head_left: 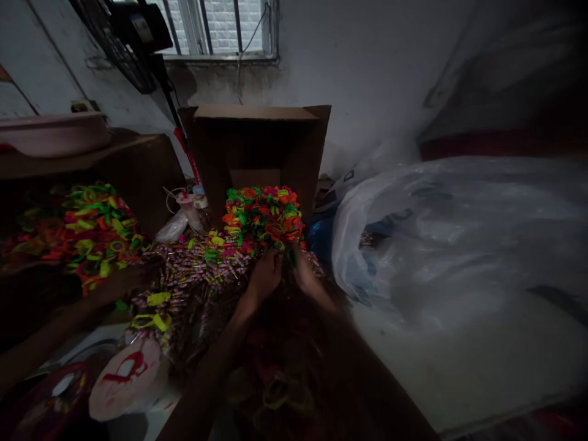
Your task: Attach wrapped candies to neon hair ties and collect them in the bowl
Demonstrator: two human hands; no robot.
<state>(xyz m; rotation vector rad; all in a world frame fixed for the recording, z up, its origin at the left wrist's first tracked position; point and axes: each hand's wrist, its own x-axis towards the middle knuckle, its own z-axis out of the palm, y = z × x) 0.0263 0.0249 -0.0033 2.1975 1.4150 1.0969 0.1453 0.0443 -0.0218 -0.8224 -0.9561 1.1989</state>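
Note:
My left hand (267, 272) reaches forward at the middle, its fingers closed around a small yellow-green toy watch (279, 245). Close beside it on the right, my right hand (307, 274) has its fingers curled inward; what they hold is too dark to make out. Just beyond both hands, a heap of bright plastic toy watches (261, 214) in green, orange, yellow and pink fills the mouth of an open cardboard box (209, 159). Small wrapped sticks (215, 263), striped pink and purple, lie thickly to the left of my hands, with a few yellow watches (158, 299) on top.
Another person's arm (110, 288) reaches in from the left, near a second box (156, 162) heaped with watches. A large translucent plastic bag (441, 245) bulges at right. A round pink-topped tub (128, 380) stands front left, a drink cup (189, 205) behind. A fan (138, 37) stands by the window.

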